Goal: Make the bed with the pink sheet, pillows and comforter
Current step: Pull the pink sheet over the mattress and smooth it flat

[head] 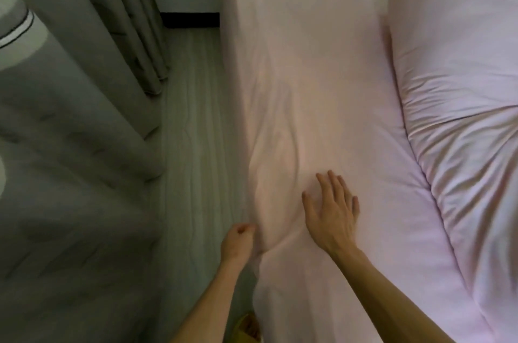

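- sheet [322,90], pink: spread over the top of the bed and hanging down its left side toward the floor; creased near your hands, smoother farther up.
- left hand [238,239]: yours, at the bed's edge where the sheet drops over; fingers [246,228] curled, pinching a fold of the sheet, with creases running to that spot.
- right hand [330,211]: yours, palm down on the sheet on top of the bed, just right of the left hand; fingers [335,185] straight and spread, holding nothing.
- comforter [465,163], pink: bunched in a long heap on the right of the bed, on the sheet, well apart from both hands. whether its upper bulge is a pillow, you cannot tell.
- curtains [92,85], grey-green: hanging in folds at left, reaching the floor.
- floor [193,146], pale: between curtains and bed.
- foot [251,326], in a yellow slipper: on the floor against the bed's side.
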Demonstrator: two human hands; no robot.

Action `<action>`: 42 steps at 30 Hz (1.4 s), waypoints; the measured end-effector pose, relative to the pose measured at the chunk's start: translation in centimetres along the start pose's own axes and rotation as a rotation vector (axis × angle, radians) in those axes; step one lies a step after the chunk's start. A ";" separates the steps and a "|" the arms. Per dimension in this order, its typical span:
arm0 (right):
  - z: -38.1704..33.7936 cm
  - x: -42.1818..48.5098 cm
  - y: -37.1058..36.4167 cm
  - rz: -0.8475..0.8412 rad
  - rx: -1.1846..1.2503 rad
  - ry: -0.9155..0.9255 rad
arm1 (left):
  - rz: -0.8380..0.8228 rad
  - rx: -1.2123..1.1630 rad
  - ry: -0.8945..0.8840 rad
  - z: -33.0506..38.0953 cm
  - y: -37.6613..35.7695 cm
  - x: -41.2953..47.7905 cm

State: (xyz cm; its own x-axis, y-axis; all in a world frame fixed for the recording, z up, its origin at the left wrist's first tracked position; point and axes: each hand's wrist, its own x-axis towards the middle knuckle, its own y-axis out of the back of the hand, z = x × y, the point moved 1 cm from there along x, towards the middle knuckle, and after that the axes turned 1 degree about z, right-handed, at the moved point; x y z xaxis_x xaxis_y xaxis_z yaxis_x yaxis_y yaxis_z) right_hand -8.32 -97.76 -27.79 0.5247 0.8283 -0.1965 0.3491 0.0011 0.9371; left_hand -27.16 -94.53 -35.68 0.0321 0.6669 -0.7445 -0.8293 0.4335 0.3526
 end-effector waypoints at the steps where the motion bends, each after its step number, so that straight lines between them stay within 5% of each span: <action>1: 0.4 0.7 0.2 0.007 0.005 0.007 | 0.038 -0.020 -0.029 1.2 -0.1 0.9; 12: 0.7 4.3 -0.4 -0.082 -0.050 0.048 | 0.175 0.303 -0.174 4.1 2.6 5.5; 15: 0.9 5.5 -0.4 -0.144 -0.131 0.089 | 0.094 0.386 -0.110 4.4 2.2 5.8; 25: 2.1 9.7 -0.7 -0.137 -0.171 -0.008 | 0.165 -0.007 -0.083 13.8 1.9 10.5; 33: -0.4 15.3 -0.5 -0.104 -0.057 -0.185 | 0.165 0.284 -0.238 14.7 6.8 14.3; 36: -2.5 17.9 -0.3 -0.060 0.059 -0.431 | -0.017 0.362 -0.186 15.0 7.4 15.9; 37: -3.7 18.1 -0.5 -0.101 0.011 -0.354 | -0.086 0.326 -0.132 15.1 7.5 16.4; 40: -7.2 16.9 -2.0 -0.311 -0.188 0.358 | -0.062 0.154 -0.025 16.6 8.8 19.5; 42: -6.8 16.6 -1.6 -0.331 -0.151 0.498 | -0.023 0.114 -0.036 19.0 9.3 20.7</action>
State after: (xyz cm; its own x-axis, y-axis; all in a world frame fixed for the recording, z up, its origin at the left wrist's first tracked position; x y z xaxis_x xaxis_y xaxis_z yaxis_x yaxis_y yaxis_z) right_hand -5.44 -80.22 -30.55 -0.0314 0.9328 -0.3591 0.2988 0.3516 0.8872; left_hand -23.66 -65.16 -37.09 0.0726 0.6763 -0.7331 -0.7592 0.5142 0.3991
